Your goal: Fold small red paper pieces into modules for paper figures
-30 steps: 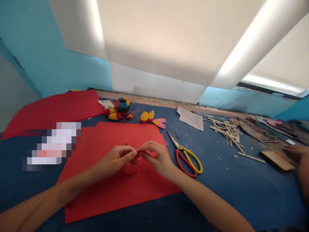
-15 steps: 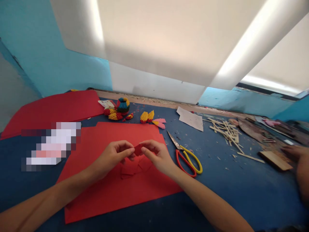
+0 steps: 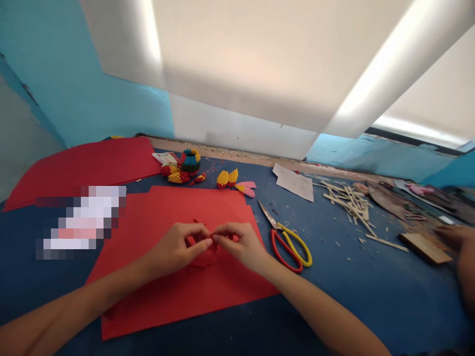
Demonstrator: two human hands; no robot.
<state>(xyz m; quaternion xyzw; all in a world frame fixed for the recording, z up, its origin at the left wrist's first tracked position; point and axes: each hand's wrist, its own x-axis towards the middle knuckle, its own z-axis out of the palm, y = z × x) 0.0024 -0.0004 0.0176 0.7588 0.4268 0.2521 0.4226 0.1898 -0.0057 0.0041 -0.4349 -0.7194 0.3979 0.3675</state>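
My left hand (image 3: 181,247) and my right hand (image 3: 243,244) meet over a large red sheet (image 3: 159,301) on the blue table. Thumbs and fingertips of both pinch a small red paper piece (image 3: 213,243), mostly hidden by the fingers. Other small red pieces (image 3: 198,267) lie on the sheet just beneath the hands, partly covered. Scissors (image 3: 284,237) with one red and one yellow handle rest beside the sheet, right of my right hand, blades pointing away.
Behind the sheet are folded-paper figures (image 3: 190,162) and yellow-red pieces (image 3: 227,178). White paper (image 3: 294,183), thin sticks (image 3: 349,200) and a wooden block (image 3: 425,247) lie rightward, near another person's hand (image 3: 454,232). More red sheets (image 3: 85,165) are at the back left.
Both hands have come down slightly and closer together, their fingertips now almost touching. The small red piece is more hidden between them.
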